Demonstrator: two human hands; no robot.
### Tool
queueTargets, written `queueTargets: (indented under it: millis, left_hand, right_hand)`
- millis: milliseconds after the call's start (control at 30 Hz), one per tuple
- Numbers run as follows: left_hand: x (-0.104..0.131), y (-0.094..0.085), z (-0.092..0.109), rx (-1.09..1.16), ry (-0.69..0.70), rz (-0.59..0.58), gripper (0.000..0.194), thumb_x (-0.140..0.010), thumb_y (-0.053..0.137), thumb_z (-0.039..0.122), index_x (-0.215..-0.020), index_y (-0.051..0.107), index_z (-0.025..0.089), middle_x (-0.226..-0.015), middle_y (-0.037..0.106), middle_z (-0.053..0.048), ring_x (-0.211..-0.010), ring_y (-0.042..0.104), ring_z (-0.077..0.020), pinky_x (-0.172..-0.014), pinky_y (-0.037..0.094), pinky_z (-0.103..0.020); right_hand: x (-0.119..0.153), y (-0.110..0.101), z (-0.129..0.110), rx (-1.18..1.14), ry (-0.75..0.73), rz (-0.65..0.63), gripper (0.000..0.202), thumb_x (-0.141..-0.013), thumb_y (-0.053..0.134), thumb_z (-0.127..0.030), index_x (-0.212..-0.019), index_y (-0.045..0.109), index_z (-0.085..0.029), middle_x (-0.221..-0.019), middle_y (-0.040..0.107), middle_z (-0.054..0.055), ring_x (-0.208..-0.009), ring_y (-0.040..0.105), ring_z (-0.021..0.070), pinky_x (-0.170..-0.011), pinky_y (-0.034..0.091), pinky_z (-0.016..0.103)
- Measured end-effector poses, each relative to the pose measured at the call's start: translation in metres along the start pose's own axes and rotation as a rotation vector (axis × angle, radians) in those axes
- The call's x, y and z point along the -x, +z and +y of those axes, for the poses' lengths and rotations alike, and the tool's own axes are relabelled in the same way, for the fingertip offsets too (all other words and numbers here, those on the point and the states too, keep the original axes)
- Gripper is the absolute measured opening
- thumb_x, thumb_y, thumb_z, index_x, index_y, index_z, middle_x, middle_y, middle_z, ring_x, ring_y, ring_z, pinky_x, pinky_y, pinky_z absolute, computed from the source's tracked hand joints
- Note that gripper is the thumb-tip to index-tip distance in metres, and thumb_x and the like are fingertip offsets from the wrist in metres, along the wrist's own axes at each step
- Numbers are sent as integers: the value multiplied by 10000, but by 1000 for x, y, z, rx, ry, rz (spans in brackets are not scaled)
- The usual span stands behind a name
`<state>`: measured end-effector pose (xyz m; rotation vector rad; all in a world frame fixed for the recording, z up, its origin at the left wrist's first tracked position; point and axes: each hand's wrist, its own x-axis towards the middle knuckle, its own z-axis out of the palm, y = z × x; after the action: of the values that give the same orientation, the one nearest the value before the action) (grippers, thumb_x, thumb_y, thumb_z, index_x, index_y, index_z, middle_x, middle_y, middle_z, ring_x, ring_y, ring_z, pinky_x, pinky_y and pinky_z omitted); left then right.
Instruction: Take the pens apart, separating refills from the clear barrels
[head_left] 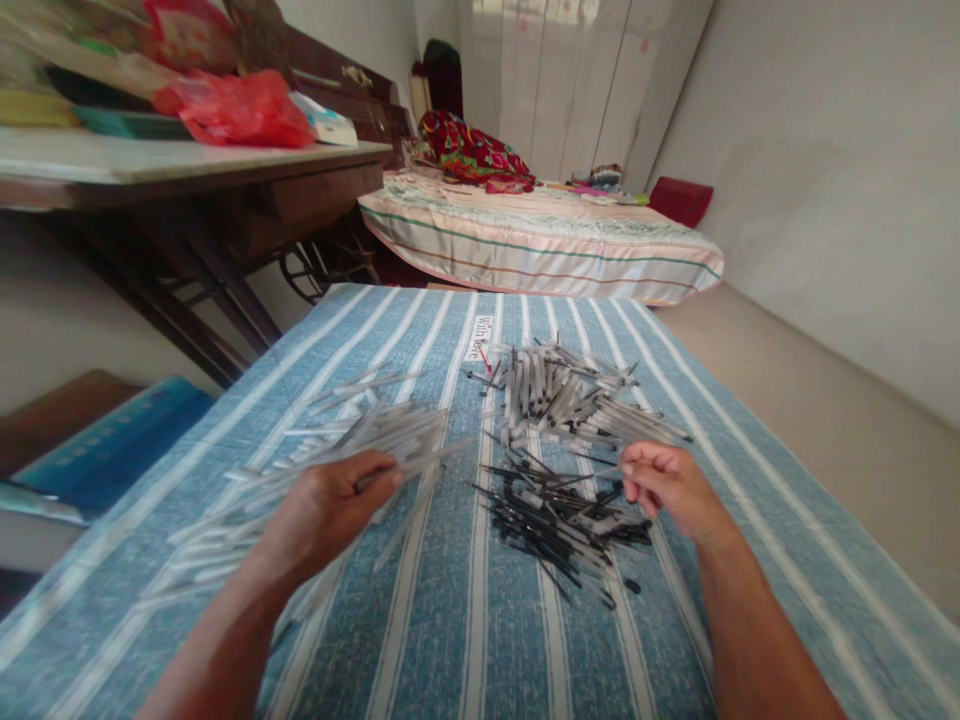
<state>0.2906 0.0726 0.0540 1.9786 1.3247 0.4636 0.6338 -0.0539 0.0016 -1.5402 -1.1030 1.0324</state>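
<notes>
My left hand (345, 500) is closed on a clear pen tube (435, 456), which points right over a loose heap of clear tubes (390, 425) on the left. At the right, my right hand (664, 482) pinches a thin pen refill (609, 470) between thumb and fingers. Left of and below that hand lies a pile of black pen parts (559, 520). Farther back, a pile of pale refills with dark tips (551, 390) spreads out. Both hands are above the striped cloth (450, 640).
A label strip (478, 338) lies near the cloth's far part. Behind stands a bed (540, 235). At the left are a side table (187, 165) with a red plastic bag (240, 108) and, lower, a blue box (112, 440).
</notes>
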Motion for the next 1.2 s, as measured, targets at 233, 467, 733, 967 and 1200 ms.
queueTargets:
  millis: [233, 467, 733, 967, 1200]
  left_hand:
    - [-5, -6, -18, -613, 58, 221, 357, -799, 397, 383, -971, 605, 150, -960, 636, -80, -845, 590, -214, -728, 410, -258]
    - [-8, -2, -29, -775, 132, 307, 350, -781, 417, 410, -929, 623, 169, -945, 583, -78, -905, 555, -241, -724, 434, -310]
    - [-4, 27, -16, -708, 334, 405, 259, -819, 439, 353, -854, 597, 152, -923, 582, -95, -903, 538, -239, -785, 427, -329]
    - [6, 71, 4, -363, 532, 148, 234, -852, 404, 279, -764, 583, 159, -763, 575, -45, -740, 547, -148, -687, 425, -247]
    - [10, 79, 4, -484, 416, -92, 239, -861, 369, 245, -728, 556, 176, -736, 559, -23, -704, 546, -138, -622, 387, -228]
  right_hand:
    - [-7, -2, 12, 394, -2, 146, 258, -761, 508, -401, -676, 577, -167, -440, 487, -40, -337, 384, 80, -362, 284, 197]
    - [-19, 9, 15, 1142, 5, 538, 268, -825, 440, -353, -918, 660, -230, -763, 674, 53, -700, 617, 215, -580, 409, 274]
    - [-26, 19, 7, 1418, 194, 341, 285, -846, 427, -338, -1041, 598, -219, -756, 680, 103, -736, 647, 261, -592, 441, 314]
    - [-27, 14, 9, 1389, 201, 327, 214, -810, 473, -307, -937, 601, -191, -750, 680, 102, -729, 646, 252, -563, 431, 289]
    - [-21, 16, 10, 1299, 86, 519, 246, -826, 439, -346, -926, 608, -199, -641, 644, 62, -626, 621, 224, -518, 381, 264]
